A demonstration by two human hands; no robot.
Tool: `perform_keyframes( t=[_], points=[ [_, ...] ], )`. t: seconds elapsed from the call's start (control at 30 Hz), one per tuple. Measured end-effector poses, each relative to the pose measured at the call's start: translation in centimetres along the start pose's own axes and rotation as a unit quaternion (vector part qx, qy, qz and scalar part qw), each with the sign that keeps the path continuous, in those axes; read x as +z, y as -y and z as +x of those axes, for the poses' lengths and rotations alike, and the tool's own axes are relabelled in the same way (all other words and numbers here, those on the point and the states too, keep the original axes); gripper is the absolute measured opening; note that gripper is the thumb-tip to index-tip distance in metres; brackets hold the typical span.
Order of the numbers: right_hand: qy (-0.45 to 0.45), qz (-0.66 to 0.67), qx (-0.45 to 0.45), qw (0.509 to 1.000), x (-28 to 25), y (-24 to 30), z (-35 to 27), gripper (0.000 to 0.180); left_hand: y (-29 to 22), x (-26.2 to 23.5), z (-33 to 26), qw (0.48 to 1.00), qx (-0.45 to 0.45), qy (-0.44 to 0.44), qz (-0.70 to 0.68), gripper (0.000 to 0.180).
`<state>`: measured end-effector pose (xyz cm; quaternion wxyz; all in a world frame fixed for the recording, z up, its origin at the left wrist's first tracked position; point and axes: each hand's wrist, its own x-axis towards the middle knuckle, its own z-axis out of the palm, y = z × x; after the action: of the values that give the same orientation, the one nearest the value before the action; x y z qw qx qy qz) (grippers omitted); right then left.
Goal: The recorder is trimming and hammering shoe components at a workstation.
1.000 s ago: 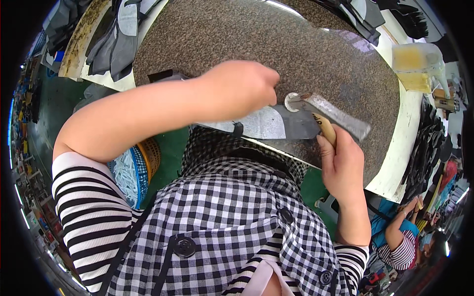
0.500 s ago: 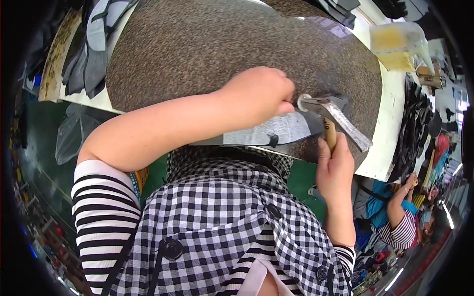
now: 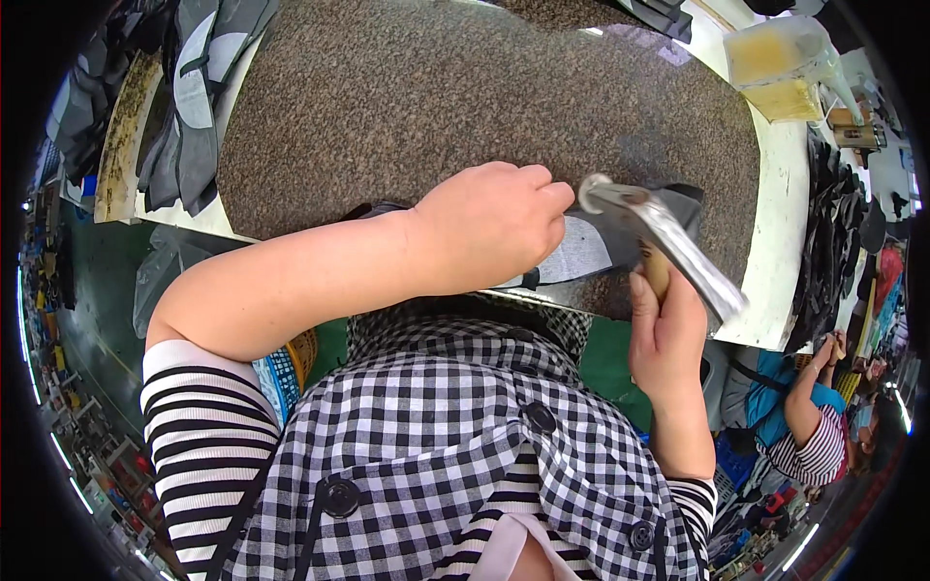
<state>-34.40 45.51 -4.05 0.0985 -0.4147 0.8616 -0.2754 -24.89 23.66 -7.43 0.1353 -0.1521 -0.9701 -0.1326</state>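
Note:
My right hand (image 3: 668, 334) is wrapped round the wooden handle (image 3: 655, 271) of a hammer. The hammer's metal head (image 3: 668, 232), slightly blurred, is above the right end of a flat grey and black piece (image 3: 581, 250) that looks like fabric. This piece lies along the near edge of the dark speckled slab (image 3: 417, 107). My left hand (image 3: 496, 225) is closed over the piece, its knuckles left of the hammer's round face. Its fingertips are hidden, so what they grip cannot be made out. A small black strap (image 3: 530, 278) shows on the piece's near edge.
Similar grey and black pieces (image 3: 194, 107) are stacked at the far left. A clear container with yellowish contents (image 3: 775, 68) stands at the far right. Black pieces (image 3: 823, 232) pile up beyond the white table edge (image 3: 783, 213). Another person (image 3: 809, 426) sits at the right.
My left hand has come nearer to me and now covers more of the grey piece. My right hand and the hammer have shifted slightly right and nearer, and the hammer head is blurred.

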Motion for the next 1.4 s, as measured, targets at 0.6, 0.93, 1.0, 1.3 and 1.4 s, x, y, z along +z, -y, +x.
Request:
perform_keyframes(
  t=[0.6, 0.93, 1.0, 1.3, 1.4],
  points=[
    [0.076, -0.069, -0.038, 0.994, 0.1, 1.8, 0.7, 0.020, 1.5, -2.4, -2.4, 0.920, -0.281, 0.039, -0.271, 0.010],
    [0.109, -0.054, -0.058, 0.991, 0.4, 2.9, 1.1, 0.014, 1.0, -1.7, -5.3, 0.955, -0.242, -0.046, -0.165, 0.006],
    [0.131, -0.072, -0.020, 0.989, 0.2, 3.2, 1.0, 0.014, 0.7, -1.3, -5.8, 0.960, -0.212, -0.073, -0.171, 0.007],
    [0.171, -0.088, -0.096, 0.977, 0.4, 3.4, 1.8, 0.024, 1.6, -2.1, -7.6, 0.970, -0.164, -0.049, -0.174, 0.023],
    [0.143, -0.080, -0.146, 0.976, -0.4, 4.3, 2.5, 0.024, 0.5, -2.5, -7.2, 0.998, -0.060, -0.015, -0.024, 0.020]
  ],
)
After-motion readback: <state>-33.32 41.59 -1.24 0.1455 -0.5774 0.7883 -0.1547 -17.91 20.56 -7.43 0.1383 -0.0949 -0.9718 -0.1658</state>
